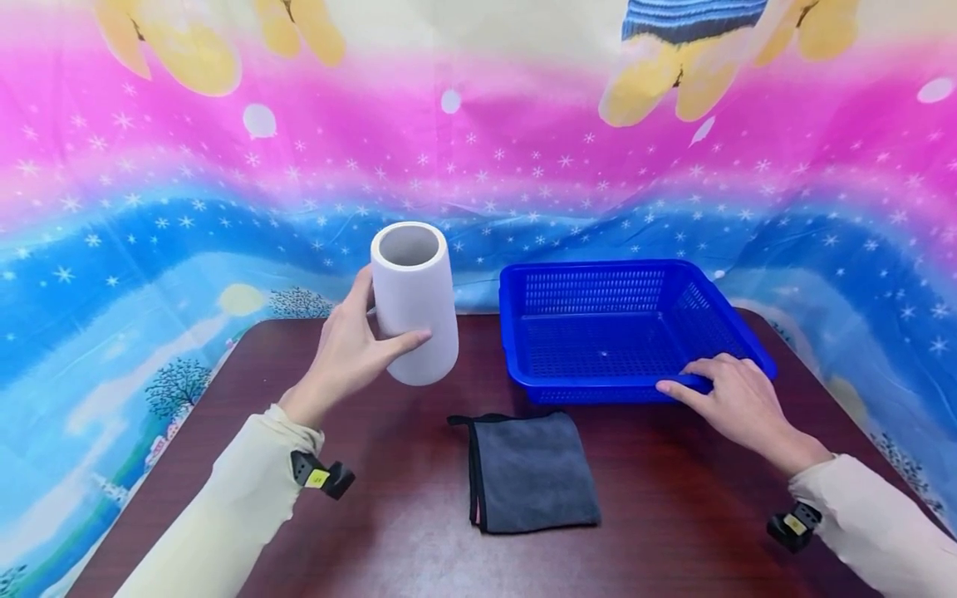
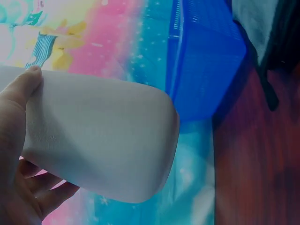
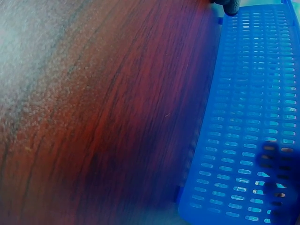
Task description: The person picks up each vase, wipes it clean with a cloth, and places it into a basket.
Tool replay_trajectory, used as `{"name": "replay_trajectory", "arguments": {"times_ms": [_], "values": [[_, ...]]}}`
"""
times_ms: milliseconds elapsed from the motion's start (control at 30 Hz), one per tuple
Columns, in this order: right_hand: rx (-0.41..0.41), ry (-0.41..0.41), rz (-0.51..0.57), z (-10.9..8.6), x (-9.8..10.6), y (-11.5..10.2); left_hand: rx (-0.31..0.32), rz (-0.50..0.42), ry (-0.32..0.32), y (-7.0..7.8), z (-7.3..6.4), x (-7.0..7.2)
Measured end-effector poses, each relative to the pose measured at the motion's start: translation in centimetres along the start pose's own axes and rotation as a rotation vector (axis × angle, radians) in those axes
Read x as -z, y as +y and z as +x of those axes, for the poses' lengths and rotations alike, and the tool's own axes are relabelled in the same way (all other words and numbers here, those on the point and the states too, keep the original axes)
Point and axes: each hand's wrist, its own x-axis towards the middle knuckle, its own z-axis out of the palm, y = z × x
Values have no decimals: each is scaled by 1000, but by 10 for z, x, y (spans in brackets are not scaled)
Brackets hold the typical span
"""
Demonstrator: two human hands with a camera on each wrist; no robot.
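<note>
My left hand (image 1: 347, 340) grips a white, tapered vase (image 1: 419, 324) round its side, holding it roughly upright above the table with the open mouth on top. In the left wrist view, thumb and fingers wrap the vase (image 2: 103, 136), and its smooth rounded base points right. At the front right corner of a blue plastic basket (image 1: 598, 384), my right hand (image 1: 740, 403) holds the rim, thumb outside and the other fingers over the edge. The right wrist view shows the slotted wall of the basket (image 3: 248, 93), with dark finger shapes behind it.
A folded grey cloth (image 1: 534, 473) with black edging lies on the dark wood table (image 1: 389, 515), in front of the basket. Behind the table hangs a colourful patterned curtain (image 1: 336, 166). Each wrist wears a small black camera.
</note>
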Motion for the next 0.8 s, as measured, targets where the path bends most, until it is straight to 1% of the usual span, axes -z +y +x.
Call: {"name": "replay_trajectory", "arguments": {"times_ms": [167, 433, 800], "values": [[2, -7, -1, 1, 1, 1, -27, -10, 15, 14, 14, -6], [8, 9, -8, 0, 0, 1, -27, -3, -11, 32, 33, -22], [6, 6, 0, 1, 0, 2, -121, 37, -38, 52, 55, -47]]}}
